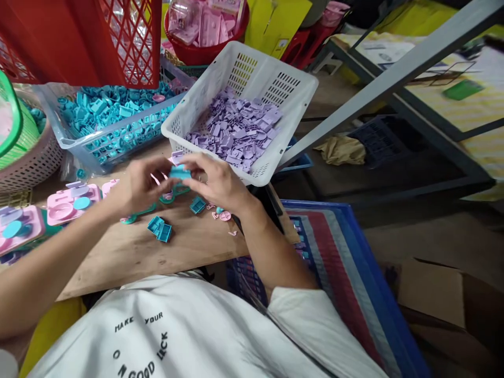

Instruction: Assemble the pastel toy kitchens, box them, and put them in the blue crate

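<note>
A small teal plastic piece (180, 172) is held between my two hands above the wooden table. My right hand (220, 181) pinches its right end between thumb and fingers. From the other side my left hand (142, 184) closes on its left end, its fingertips partly blurred. Below the hands lie teal box-shaped parts (159, 229) and another small teal part (197, 205). Tiny pink pieces (225, 216) are scattered near my right wrist. Pink toy assemblies with purple and teal parts (73, 203) stand in a row to the left, partly behind my left forearm.
A white basket of purple parts (289, 79) tilts at the table's back right. Behind my hands stands a blue crate of teal parts (118, 128), under a red basket (79, 42). A green basket (18, 121) is at far left. A grey metal bar (378, 84) slants across the right.
</note>
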`<state>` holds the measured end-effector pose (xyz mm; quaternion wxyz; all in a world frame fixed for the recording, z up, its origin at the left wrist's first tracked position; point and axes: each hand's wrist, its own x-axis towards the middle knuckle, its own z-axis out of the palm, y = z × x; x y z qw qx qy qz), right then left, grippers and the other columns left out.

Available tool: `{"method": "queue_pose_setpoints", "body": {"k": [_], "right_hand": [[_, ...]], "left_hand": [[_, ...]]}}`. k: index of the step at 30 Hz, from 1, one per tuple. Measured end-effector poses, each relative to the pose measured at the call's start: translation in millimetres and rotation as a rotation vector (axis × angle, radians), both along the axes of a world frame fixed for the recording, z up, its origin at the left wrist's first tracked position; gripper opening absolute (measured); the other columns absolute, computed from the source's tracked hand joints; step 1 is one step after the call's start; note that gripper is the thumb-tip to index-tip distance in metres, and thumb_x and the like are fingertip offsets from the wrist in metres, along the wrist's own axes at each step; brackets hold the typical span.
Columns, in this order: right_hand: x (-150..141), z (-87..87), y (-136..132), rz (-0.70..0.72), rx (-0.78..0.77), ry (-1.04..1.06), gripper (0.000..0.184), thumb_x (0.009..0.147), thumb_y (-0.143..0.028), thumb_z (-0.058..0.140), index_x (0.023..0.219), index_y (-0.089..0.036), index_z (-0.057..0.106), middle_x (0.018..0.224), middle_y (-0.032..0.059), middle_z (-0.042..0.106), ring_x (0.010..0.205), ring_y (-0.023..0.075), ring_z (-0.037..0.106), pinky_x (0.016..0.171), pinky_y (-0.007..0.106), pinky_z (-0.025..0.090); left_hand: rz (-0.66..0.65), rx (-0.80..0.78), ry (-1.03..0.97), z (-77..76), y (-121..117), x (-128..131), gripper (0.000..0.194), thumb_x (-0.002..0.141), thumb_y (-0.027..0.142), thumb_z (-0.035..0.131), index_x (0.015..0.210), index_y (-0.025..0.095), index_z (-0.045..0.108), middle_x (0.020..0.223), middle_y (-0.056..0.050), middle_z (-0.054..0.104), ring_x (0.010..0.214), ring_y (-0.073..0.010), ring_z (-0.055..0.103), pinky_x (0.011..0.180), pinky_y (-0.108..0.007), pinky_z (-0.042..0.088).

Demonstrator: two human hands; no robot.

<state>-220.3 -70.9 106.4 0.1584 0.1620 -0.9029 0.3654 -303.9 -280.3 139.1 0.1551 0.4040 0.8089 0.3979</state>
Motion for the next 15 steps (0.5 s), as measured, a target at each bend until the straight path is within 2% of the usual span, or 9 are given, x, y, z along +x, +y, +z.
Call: {"method": "queue_pose_setpoints", "body": {"k": [1,3,6,10,15], "right_hand": [[-18,8.0,1,0.013,0.056,0.012,0.032,0.100,-0.030,0.061,0.130,-0.018,0.063,0.118,0.0090,0.071,0.105,0.0214,0.067,0.094,0.035,0.052],[-52,16.2,4,0.036,0.186,0.003,0.032,0.100,-0.030,0.061,0.129,-0.017,0.066,0.116,0.0094,0.071,0.109,0.0239,0.064,0.098,0.039,0.048],[-88,13.9,6,0.078,0.343,-0.058,0.027,0.099,-0.030,0.063,0.123,-0.018,0.071,0.110,0.0085,0.072,0.109,0.0260,0.062,0.099,0.043,0.043],[-103,3.1,8,0.129,0.418,-0.047,0.028,0.100,-0.035,0.063,0.123,-0.020,0.072,0.109,0.0079,0.070,0.113,0.0275,0.057,0.103,0.047,0.036],[-104,-2.0,5,0.138,0.439,-0.030,0.036,0.102,-0.043,0.060,0.130,-0.022,0.068,0.113,0.0082,0.067,0.116,0.0285,0.055,0.107,0.051,0.032]], "left_hand": [[0.036,-0.017,-0.007,8.1,2,-16,0.036,0.084,0.048,0.068,0.095,0.014,0.067,0.075,-0.004,0.067,0.065,-0.0142,0.056,0.057,-0.024,0.041],[0.109,-0.080,-0.049,13.7,8,-46,0.036,0.079,0.049,0.071,0.088,0.015,0.069,0.073,-0.004,0.066,0.064,-0.0134,0.053,0.055,-0.023,0.037],[0.223,-0.199,-0.095,5.8,15,-74,0.032,0.076,0.046,0.074,0.079,0.014,0.071,0.069,-0.003,0.063,0.060,-0.0111,0.048,0.053,-0.022,0.032],[0.267,-0.276,-0.122,-1.9,19,-80,0.027,0.076,0.038,0.073,0.070,0.012,0.070,0.058,0.001,0.051,0.054,-0.0079,0.038,0.052,-0.023,0.027],[0.283,-0.330,-0.079,4.5,16,-77,0.026,0.073,0.040,0.072,0.069,0.014,0.070,0.055,0.003,0.046,0.051,-0.0076,0.032,0.049,-0.023,0.022]]}}
